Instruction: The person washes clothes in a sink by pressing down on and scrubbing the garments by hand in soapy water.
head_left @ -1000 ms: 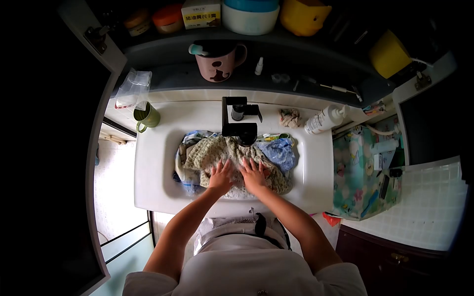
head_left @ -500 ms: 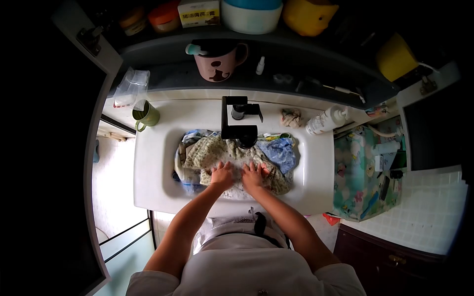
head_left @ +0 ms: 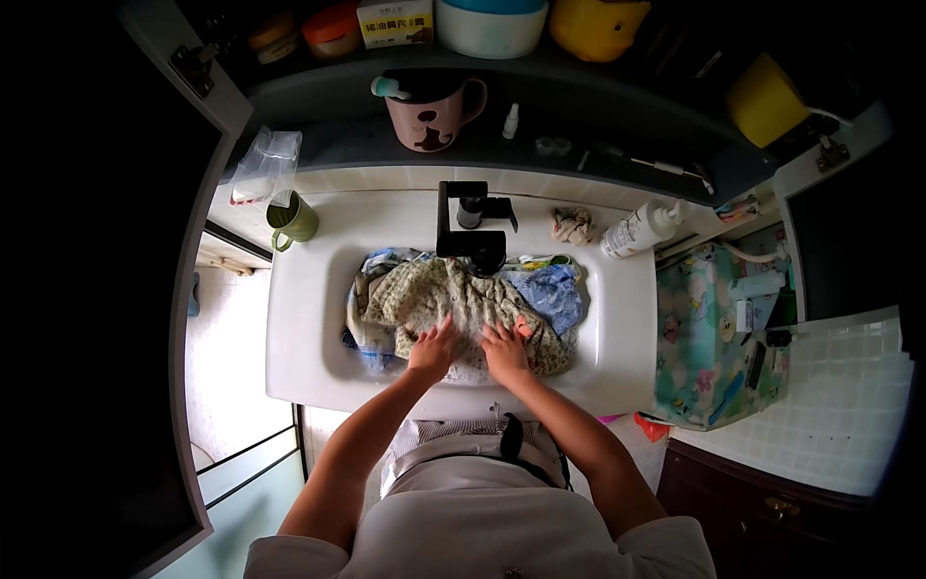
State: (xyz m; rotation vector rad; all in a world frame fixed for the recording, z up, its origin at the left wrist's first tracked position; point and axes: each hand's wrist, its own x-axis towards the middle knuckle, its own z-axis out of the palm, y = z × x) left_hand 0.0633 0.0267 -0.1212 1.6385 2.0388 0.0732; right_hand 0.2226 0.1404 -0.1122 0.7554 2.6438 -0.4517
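A white sink holds a heap of wet clothes under a black faucet. On top lies a pale patterned garment, soaked and covered partly by suds. My left hand rests on its near part, palm down with fingers spread. Beside it, my right hand also presses flat on the cloth, fingers apart. Something small and orange shows by my right fingers; I cannot make out its kind. A blue cloth lies at the heap's right side.
A green mug stands at the sink's back left corner. At the back right are a crumpled cloth and a white pump bottle. Above, a dark shelf carries a pink mug. A patterned cover lies to the right.
Both hands have slid slightly toward me over the patterned garment, and their fingers are more stretched out. The whole view has shifted a little.
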